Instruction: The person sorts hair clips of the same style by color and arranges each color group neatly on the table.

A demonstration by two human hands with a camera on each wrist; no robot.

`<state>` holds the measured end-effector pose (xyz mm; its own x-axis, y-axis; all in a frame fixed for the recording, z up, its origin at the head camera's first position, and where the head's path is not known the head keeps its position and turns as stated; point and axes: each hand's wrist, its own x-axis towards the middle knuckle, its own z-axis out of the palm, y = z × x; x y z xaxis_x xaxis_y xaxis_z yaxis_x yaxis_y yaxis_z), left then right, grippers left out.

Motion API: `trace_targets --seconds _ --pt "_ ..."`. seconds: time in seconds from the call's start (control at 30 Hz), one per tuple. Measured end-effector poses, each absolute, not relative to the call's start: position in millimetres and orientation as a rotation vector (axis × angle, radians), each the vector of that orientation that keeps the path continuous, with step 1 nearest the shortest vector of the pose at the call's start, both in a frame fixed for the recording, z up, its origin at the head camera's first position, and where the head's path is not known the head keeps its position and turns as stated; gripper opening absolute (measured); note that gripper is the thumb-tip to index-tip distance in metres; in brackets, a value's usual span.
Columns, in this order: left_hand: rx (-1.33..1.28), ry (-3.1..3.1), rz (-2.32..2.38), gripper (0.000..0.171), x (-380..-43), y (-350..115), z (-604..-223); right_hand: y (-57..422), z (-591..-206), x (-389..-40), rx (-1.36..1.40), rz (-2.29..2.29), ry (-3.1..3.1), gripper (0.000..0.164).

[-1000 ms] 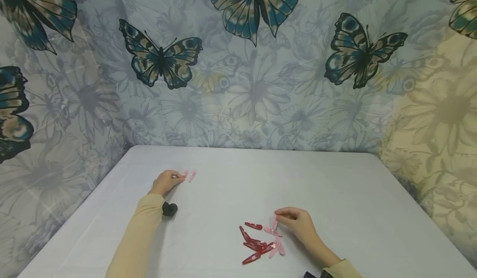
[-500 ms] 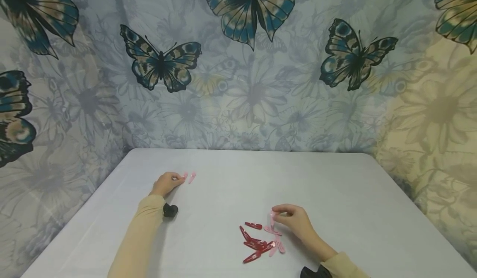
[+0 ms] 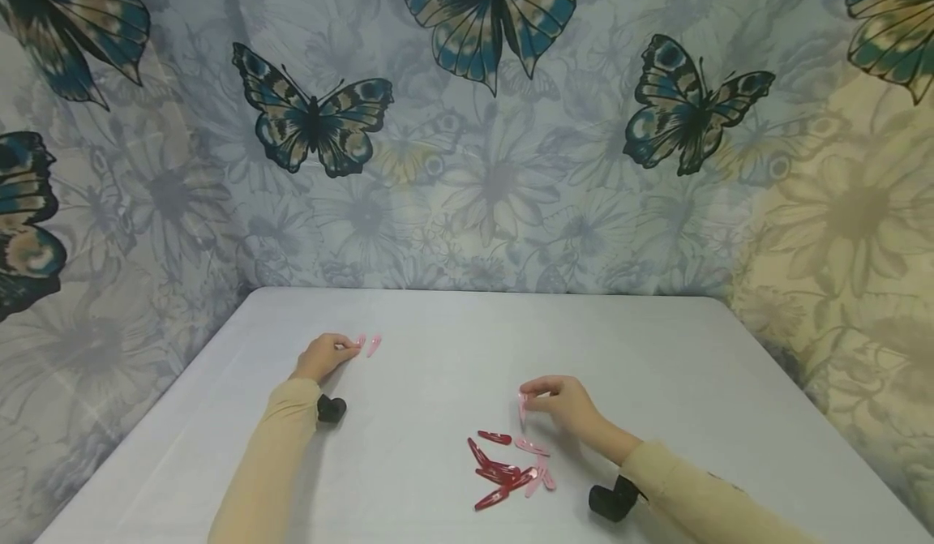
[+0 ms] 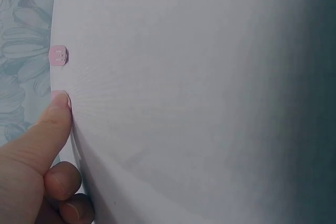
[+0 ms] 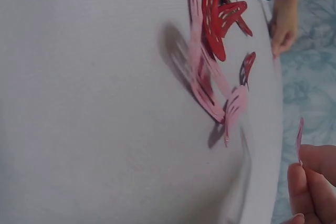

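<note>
The right hand (image 3: 565, 406) has lifted away from the red and pink pile (image 3: 503, 473), fingers pinching a separated pink clip (image 3: 522, 410). The left hand (image 3: 324, 357) pinches another clip (image 3: 361, 340) on the counter (image 3: 438, 366), far left.

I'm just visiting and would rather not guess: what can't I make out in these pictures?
- Left wrist view: most of the partly covered pink clip, behind the left fingers.
- Right wrist view: the pinched end of the held pink clip, between the right fingers.
- Head view: the exact count of red clips, which overlap.
- Head view: the rest of the right sleeve, cut off by the bottom edge.
</note>
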<state>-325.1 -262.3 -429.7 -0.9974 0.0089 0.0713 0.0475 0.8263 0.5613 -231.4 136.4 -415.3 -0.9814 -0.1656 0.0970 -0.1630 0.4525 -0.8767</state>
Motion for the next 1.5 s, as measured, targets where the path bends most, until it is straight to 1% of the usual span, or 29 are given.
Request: trace_targets --seconds 0.2,0.27,0.47,0.6,0.83,1.03,1.3,1.5 --pt "-0.026 -2.945 -0.902 0.018 -327 -265 -431 117 -406 -246 -0.348 -1.624 2.633 0.014" --pt "-0.015 -2.948 -0.896 0.019 -328 -265 -431 108 -403 -250 -0.339 -1.661 2.581 0.015" --pt "-0.006 -2.936 -0.902 0.02 -330 -262 -433 84 -394 -261 -0.214 -1.754 2.453 0.021" --pt "-0.006 -2.936 -0.907 0.019 -331 -261 -434 71 -391 -270 -0.177 -1.786 2.45 0.02" --pt "-0.02 -2.948 -0.925 0.02 -331 -262 -428 48 -386 -297 -0.167 -1.884 2.454 0.018" --pt "-0.024 -2.961 -0.951 0.019 -327 -260 -422 28 -380 -315 -0.171 -1.841 2.492 0.017" --pt "-0.041 -2.976 -0.951 0.018 -326 -258 -419 12 -380 -327 -0.176 -1.855 2.533 0.017" --pt "-0.057 -3.002 -0.98 0.015 -327 -265 -418 -10 -383 -331 -0.168 -1.868 2.541 0.017"
